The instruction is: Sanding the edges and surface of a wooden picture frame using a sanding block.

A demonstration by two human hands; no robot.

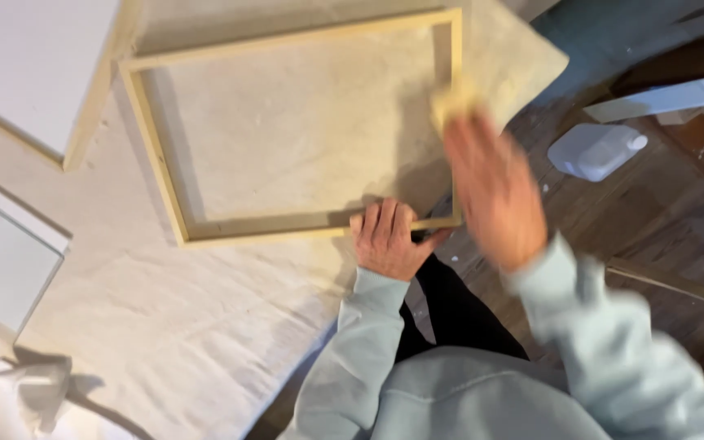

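We are working over a table draped in a pale, creased cloth (165, 326), with a dark wooden floor (662, 212) showing to our right. On the cloth lies an open rectangular wooden frame (160, 171), bare light timber, flat on its back and empty in the middle so the cloth shows through.

We judge the frame to be light and stiff, its thin rails likely to flex or rack at the corner joints if twisted, so it is best held by a rail close to a corner, pressed flat.

Our left hand (386, 239) does just that: fingers curled over the near rail by its right corner, thumb below, clamping it down. Our right hand (490, 191) is blurred; its fingers reach the right rail, and a small yellowish piece (452, 102), perhaps a sanding pad or a cloth, sits at the fingertips. We cannot tell how firmly it is gripped.

Further out, blank white canvases (26, 65) lie at the left, and a white plastic jug (595, 149) rests on the floor.
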